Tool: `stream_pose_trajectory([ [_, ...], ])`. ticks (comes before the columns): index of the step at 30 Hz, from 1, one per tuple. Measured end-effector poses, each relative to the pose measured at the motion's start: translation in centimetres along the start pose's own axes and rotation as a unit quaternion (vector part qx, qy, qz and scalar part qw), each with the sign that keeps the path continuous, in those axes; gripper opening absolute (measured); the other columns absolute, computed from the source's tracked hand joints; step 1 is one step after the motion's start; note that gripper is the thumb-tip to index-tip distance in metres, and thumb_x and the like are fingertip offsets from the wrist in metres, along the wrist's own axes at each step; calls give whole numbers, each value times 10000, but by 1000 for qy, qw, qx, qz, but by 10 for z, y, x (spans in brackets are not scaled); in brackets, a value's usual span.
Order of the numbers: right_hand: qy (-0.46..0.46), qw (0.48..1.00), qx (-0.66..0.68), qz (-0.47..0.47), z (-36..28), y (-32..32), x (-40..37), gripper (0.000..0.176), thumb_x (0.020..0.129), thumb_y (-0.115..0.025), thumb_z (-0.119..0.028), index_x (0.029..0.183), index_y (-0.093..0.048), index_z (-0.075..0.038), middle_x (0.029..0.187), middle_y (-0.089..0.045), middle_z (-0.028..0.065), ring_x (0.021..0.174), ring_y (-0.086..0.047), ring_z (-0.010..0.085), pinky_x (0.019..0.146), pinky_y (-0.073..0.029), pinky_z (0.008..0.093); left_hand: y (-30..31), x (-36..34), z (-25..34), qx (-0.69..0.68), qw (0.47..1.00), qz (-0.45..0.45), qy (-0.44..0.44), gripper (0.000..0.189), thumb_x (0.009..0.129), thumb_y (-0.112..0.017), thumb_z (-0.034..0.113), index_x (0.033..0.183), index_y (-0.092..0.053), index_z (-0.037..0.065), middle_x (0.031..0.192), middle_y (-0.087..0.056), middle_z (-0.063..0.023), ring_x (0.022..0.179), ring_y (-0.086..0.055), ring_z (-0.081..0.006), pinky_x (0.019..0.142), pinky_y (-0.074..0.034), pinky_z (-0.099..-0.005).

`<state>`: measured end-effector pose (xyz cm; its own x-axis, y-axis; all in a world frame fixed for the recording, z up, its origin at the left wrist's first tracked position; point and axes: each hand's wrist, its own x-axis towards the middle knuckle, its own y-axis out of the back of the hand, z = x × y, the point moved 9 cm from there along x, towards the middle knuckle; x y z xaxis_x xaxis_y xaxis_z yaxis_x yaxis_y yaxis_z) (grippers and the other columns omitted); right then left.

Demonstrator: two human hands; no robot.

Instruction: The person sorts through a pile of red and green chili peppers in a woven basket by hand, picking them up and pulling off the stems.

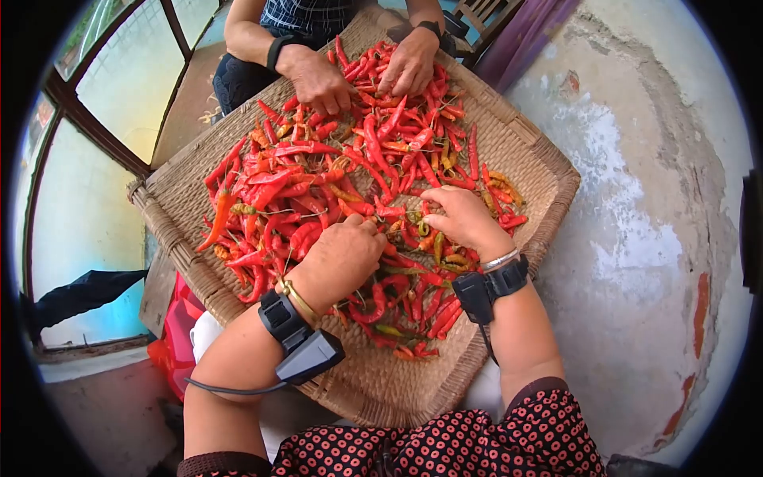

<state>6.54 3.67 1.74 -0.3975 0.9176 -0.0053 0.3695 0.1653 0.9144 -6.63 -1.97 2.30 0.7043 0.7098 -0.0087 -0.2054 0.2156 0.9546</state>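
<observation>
Red chili peppers (278,187) lie heaped in a wide woven tray (187,187), with some orange and greenish ones among them. My left hand (343,253) rests low over the middle of the heap, fingers curled down together; whatever they grip is hidden. To its right, my right hand (465,221) reaches into the peppers with thumb and forefinger apart, touching the heap beside some greenish, curled peppers (435,242). At the far side, another person's two hands (322,83) are among the peppers as well.
The other person sits across the tray. A rough, stained wall (628,215) runs along the right, and framed window panes (83,183) stand at the left. Something red and shiny (176,338) is by the tray's near left side. Devices with cables (310,358) are strapped to my wrists.
</observation>
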Motion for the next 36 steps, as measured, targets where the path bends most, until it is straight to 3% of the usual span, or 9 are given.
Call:
stream_pose_trajectory([
  [6,50,998,-24,-31,-11,-29,6,345,704,-672,-221,995,-600,-49,861,-614,160,816,-592,326,706,-470,386,-3,8,-2,1,1000,26,-7,291,720,-653,178,955,-556,36,898,-562,-114,824,-578,-270,713,-494,-373],
  [10,-45,993,-48,-93,-4,-31,5,291,704,-658,-188,960,-601,-63,776,-616,131,776,-597,298,688,-468,371,-6,16,-9,-41,998,2,40,343,725,-655,190,1015,-549,41,885,-562,-124,755,-589,-294,688,-495,-382],
  [12,-42,995,-19,-86,-8,-22,4,274,706,-653,-162,949,-596,-51,731,-612,109,744,-605,257,674,-469,346,8,16,-11,-145,984,101,30,405,718,-666,161,1084,-539,42,894,-573,-132,751,-594,-315,657,-493,-375],
  [17,-87,906,396,-126,-21,-18,-6,149,775,-587,-45,915,-576,8,770,-573,2,643,-513,58,594,-430,207,9,21,-13,-284,951,121,25,436,728,-675,165,1117,-531,32,885,-602,-162,753,-609,-291,650,-487,-350],
  [23,-142,835,523,-94,-22,-7,-15,116,809,-597,-80,894,-601,-1,694,-577,11,595,-535,71,546,-446,220,8,20,-11,-412,910,9,37,218,771,-642,193,896,-629,15,752,-636,-135,678,-619,-242,636,-478,-331],
  [26,-155,911,382,4,12,1,-9,151,802,-617,-117,892,-608,4,672,-580,20,613,-552,80,563,-456,241,0,16,-13,-402,908,-109,44,194,816,-606,206,805,-650,18,591,-605,-73,565,-582,-146,548,-461,-300],
  [28,-149,952,269,-3,15,0,-7,160,829,-592,-103,948,-588,4,741,-577,3,635,-537,67,587,-448,216,12,16,-36,-413,900,-18,136,206,841,-601,213,807,-653,16,549,-581,-40,532,-538,-92,498,-437,-272],
  [32,-46,982,180,35,-11,-7,4,236,801,-617,-128,1003,-591,-9,765,-593,44,682,-562,135,638,-464,264,26,20,-58,-629,744,146,173,212,882,-556,142,1016,-600,-18,774,-598,27,599,-521,-41,546,-435,-175],
  [36,28,993,86,78,-28,-19,8,264,723,-675,-178,959,-625,-72,842,-638,133,836,-600,332,757,-472,419,12,24,-61,-540,819,116,155,241,844,-593,122,1041,-592,-16,795,-630,-27,634,-568,-87,588,-463,-213],
])
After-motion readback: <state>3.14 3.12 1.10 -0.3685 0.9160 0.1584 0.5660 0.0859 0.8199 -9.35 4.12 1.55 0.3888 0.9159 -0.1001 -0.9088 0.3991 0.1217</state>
